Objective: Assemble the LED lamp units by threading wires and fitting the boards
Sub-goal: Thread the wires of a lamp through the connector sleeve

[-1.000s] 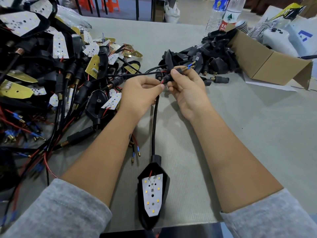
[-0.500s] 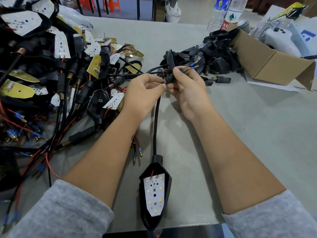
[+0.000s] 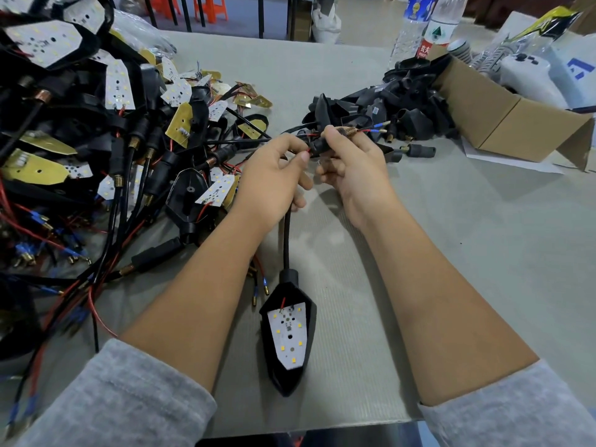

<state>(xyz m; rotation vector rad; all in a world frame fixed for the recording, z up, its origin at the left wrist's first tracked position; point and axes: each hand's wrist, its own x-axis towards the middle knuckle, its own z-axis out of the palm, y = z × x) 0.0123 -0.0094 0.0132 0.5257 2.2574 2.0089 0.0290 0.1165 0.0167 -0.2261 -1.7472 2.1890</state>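
Note:
A black lamp housing (image 3: 292, 375) with a white LED board (image 3: 288, 335) in it lies on the table between my forearms. Its black cable (image 3: 285, 240) runs up to my hands. My left hand (image 3: 274, 175) pinches the red wire at the cable's upper end. My right hand (image 3: 351, 166) grips a black stem connector (image 3: 319, 144) with a brass spring (image 3: 350, 131). Red and black wires with blue-sleeved terminals (image 3: 380, 126) stick out past the spring to the right.
A big heap of wired lamp units and loose boards (image 3: 96, 140) fills the left side. A pile of empty black housings (image 3: 387, 108) lies behind my hands, next to a cardboard box (image 3: 503, 124). Water bottles (image 3: 429, 24) stand at the back.
The wires with blue terminals have come further out through the spring end of the connector, to the right. Both hands stay together at the same place.

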